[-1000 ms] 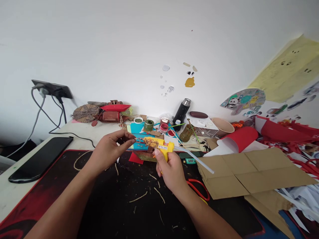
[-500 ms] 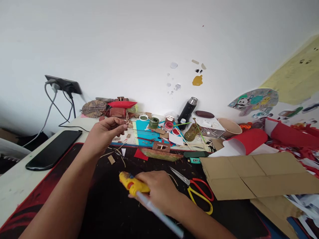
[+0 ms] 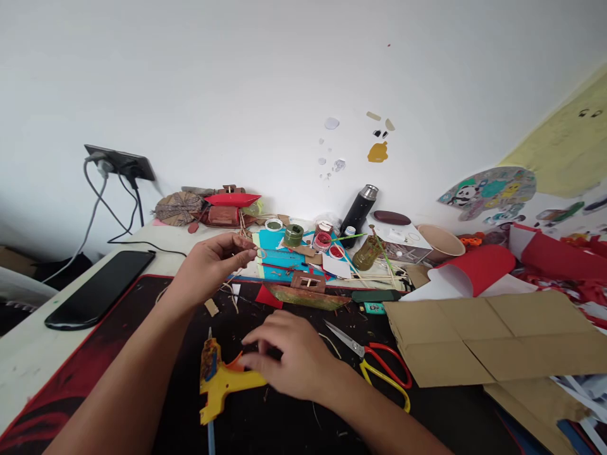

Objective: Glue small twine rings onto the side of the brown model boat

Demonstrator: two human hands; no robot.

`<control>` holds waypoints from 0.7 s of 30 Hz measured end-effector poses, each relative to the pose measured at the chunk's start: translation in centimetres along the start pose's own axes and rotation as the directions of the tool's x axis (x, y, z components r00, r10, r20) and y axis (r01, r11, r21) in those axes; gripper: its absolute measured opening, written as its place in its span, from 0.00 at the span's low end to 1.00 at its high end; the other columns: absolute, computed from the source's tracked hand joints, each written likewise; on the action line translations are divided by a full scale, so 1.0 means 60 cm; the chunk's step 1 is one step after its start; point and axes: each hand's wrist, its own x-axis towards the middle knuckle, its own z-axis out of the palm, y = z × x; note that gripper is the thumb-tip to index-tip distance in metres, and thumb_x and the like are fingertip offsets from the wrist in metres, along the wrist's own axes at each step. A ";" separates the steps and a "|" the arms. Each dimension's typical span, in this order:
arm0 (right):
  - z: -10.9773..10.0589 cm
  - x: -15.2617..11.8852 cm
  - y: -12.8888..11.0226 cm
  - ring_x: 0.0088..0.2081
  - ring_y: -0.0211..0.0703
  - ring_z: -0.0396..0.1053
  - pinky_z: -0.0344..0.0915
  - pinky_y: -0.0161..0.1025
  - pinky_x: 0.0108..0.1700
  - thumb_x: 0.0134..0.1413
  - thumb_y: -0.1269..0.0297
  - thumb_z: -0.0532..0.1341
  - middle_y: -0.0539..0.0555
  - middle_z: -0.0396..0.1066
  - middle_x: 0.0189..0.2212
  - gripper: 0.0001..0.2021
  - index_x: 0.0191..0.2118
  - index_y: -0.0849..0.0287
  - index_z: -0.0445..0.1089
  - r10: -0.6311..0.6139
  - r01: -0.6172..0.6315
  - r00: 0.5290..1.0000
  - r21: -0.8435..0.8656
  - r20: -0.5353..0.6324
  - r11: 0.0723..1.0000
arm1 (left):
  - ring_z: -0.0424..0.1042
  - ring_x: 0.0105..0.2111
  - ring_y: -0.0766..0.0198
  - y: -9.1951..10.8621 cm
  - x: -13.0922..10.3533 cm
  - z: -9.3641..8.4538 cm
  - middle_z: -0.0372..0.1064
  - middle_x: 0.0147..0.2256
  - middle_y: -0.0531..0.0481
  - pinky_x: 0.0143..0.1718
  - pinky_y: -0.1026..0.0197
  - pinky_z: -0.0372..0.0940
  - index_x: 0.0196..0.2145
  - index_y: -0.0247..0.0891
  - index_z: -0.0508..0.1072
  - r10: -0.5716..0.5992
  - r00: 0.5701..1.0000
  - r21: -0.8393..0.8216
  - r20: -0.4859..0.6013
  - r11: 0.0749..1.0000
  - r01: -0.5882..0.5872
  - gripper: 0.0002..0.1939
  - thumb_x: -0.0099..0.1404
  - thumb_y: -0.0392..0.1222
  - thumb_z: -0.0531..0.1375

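The left hand (image 3: 215, 262) pinched a thin pale piece (image 3: 260, 253), too small to make out, between thumb and forefinger above the black mat (image 3: 265, 430). Such a pinch called for light, steady pressure. The right hand (image 3: 294, 354), fingers loosely curled with a narrow gap, was beside the handle of the yellow plastic glue gun (image 3: 219, 385); I couldn't tell whether they touched. The gun lay on the mat, its possibly hot metal nozzle (image 3: 210, 332) best given clearance from skin and string.
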 end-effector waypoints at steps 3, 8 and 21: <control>-0.030 0.006 0.002 0.33 0.44 0.74 0.68 0.39 0.38 0.72 0.56 0.66 0.52 0.81 0.32 0.12 0.38 0.55 0.83 0.201 -0.145 0.942 0.213 -0.268 0.966 | 0.75 0.37 0.54 0.001 -0.005 0.006 0.81 0.36 0.48 0.42 0.55 0.70 0.34 0.42 0.80 0.033 0.999 0.082 0.003 0.996 -0.034 0.22 0.60 0.64 0.72; -0.063 0.029 0.016 0.34 0.45 0.73 0.68 0.39 0.36 0.69 0.51 0.66 0.53 0.80 0.34 0.13 0.41 0.56 0.81 0.368 -0.170 0.818 0.425 -0.442 0.889 | 0.77 0.37 0.55 0.009 -0.017 0.021 0.81 0.36 0.49 0.42 0.56 0.71 0.36 0.43 0.81 0.074 0.991 0.150 0.108 0.985 -0.089 0.19 0.65 0.62 0.68; -0.064 0.029 0.047 0.34 0.44 0.69 0.63 0.41 0.38 0.69 0.47 0.65 0.53 0.76 0.34 0.16 0.40 0.56 0.78 0.423 -0.192 0.846 0.555 -0.324 0.809 | 0.78 0.35 0.60 0.004 -0.037 0.055 0.82 0.36 0.53 0.38 0.60 0.69 0.41 0.45 0.81 0.341 0.902 0.355 0.265 0.835 -0.420 0.08 0.75 0.48 0.63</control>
